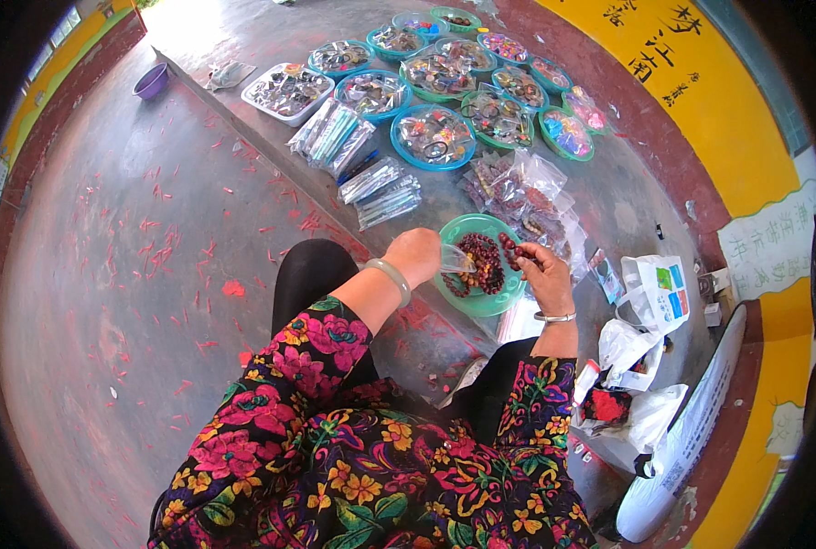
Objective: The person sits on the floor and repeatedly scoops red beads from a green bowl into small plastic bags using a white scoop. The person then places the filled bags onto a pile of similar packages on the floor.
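Note:
A pale green basin (pixel 481 305) in front of me holds a heap of dark red and amber-brown beaded bracelets (pixel 486 265). Over its left rim, my left hand (pixel 414 256) is closed on a small clear plastic bag (pixel 456 260), whose other end reaches above the beads. On the basin's right side, my right hand (pixel 549 279) pinches a dark red beaded bracelet (pixel 510 247) between thumb and fingers. The bracelet hangs near the bag but apart from it. A jade-coloured bangle circles my left wrist, a silvery one my right.
Bagged bead strings (pixel 527 197) lie just beyond the basin. Bundles of long clear packets (pixel 381 192) and several basins (pixel 433 137) of bagged trinkets spread farther off. White bags (pixel 650 293) stand at right; a purple bowl (pixel 152 82) sits far left. A floor edge (pixel 271 151) runs diagonally.

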{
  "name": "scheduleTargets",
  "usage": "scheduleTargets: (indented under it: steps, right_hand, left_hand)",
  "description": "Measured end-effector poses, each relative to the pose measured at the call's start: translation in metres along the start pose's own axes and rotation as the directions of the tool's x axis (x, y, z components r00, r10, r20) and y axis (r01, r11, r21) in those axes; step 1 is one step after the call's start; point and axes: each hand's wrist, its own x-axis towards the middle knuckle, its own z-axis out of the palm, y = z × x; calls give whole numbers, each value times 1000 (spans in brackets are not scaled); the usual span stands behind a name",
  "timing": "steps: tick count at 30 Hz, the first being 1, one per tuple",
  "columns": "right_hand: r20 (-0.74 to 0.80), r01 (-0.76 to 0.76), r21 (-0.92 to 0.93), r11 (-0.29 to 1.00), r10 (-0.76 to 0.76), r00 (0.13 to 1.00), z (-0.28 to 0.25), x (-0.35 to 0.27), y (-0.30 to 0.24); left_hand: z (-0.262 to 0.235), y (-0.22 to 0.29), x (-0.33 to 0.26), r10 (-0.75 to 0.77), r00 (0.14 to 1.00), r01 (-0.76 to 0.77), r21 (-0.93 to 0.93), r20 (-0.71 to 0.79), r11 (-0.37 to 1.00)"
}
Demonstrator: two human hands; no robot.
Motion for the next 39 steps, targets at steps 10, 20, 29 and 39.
scheduleTargets:
  steps: [10, 20, 29, 39]
  right_hand:
    - [154, 181, -23, 983, -176, 972, 29, -12, -23]
    - [251, 347, -127, 929, -308, 918, 40, -10, -23]
    - [313, 479, -500, 721, -365, 877, 71, -13, -14]
    - [156, 364, -651, 666, -352, 923, 99, -13, -4]
  left_hand:
    - [5, 10, 1, 106, 987, -105, -13, 120, 994]
    - [6, 6, 2, 199, 967, -199, -15, 161, 980]
    - [-8, 17, -6, 84, 935, -114, 70, 345, 991]
    - [-17, 25, -14, 94, 936, -111, 33, 338, 993]
